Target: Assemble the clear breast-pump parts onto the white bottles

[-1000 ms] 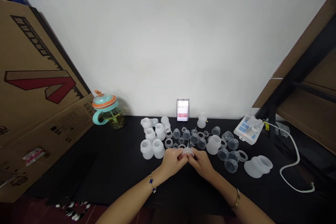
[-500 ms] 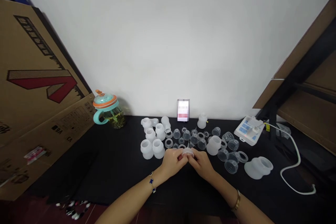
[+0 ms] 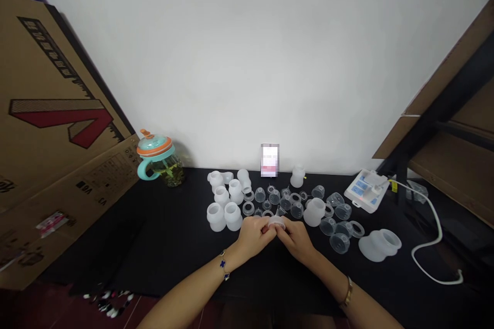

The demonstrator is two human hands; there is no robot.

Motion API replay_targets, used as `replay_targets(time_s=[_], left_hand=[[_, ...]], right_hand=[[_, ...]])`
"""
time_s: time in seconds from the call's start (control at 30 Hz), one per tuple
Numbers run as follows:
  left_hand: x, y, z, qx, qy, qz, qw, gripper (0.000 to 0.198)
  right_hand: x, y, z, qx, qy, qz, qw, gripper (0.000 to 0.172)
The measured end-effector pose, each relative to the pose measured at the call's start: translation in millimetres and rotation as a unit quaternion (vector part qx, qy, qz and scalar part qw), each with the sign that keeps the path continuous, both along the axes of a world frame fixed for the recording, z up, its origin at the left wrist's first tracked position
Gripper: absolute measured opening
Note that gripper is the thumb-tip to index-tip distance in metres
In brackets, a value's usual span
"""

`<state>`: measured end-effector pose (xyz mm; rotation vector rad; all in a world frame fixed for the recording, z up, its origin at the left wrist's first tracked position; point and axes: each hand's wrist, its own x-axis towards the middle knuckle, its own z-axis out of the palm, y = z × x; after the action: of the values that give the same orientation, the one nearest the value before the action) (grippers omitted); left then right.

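My left hand (image 3: 253, 234) and my right hand (image 3: 298, 240) meet over the near middle of the black table. Both sets of fingers are closed round a baby bottle nipple in a whitish collar ring (image 3: 277, 221), its thin tip pointing up. The fingers cover its lower part. Just beyond the hands lie loose collar rings (image 3: 248, 209), nipples and clear domed caps (image 3: 297, 210). Several white frosted bottles (image 3: 233, 217) stand left of my left hand. Another bottle (image 3: 314, 212) stands beyond my right hand, and a wide one (image 3: 380, 245) lies tilted farther right.
A phone (image 3: 269, 160) with a blurred screen leans on the wall. A glass teapot (image 3: 162, 162) with a teal lid stands at left, beside a large cardboard box (image 3: 57, 164). At right are a white power strip (image 3: 366, 190) and its white cable (image 3: 434, 244).
Both hands stay in nearly the same place, still closed round the nipple and ring. The view has shifted very slightly; nothing on the table has visibly moved.
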<state>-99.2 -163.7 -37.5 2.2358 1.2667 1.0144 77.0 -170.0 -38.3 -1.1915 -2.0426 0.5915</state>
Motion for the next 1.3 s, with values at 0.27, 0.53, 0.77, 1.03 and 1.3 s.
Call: replay_targets(time_s=[0.27, 0.53, 0.77, 1.03, 1.3], left_hand=[[-0.1, -0.1, 0.7, -0.001, 0.0, 0.0, 1.0, 0.033], [-0.6, -0.6, 2.5, -0.006, -0.001, -0.004, 1.0, 0.033], [0.6, 0.1, 0.1, 0.003, 0.002, 0.005, 1.0, 0.034], [-0.4, -2.1, 5.9, -0.009, 0.003, -0.01, 1.0, 0.033], [-5.2, -2.4, 11.9, -0.015, -0.022, -0.016, 1.0, 0.029]], right_hand=[[-0.1, -0.5, -1.3, 0.001, -0.007, -0.003, 1.0, 0.035], [-1.3, -0.6, -2.3, 0.011, -0.011, -0.008, 1.0, 0.037], [-0.2, -0.4, -3.9, 0.01, -0.005, -0.01, 1.0, 0.036], [-0.4, 0.4, -0.2, -0.016, 0.011, 0.002, 1.0, 0.037], [1.6, 4.5, -0.6, -0.056, 0.059, -0.003, 0.997, 0.043]])
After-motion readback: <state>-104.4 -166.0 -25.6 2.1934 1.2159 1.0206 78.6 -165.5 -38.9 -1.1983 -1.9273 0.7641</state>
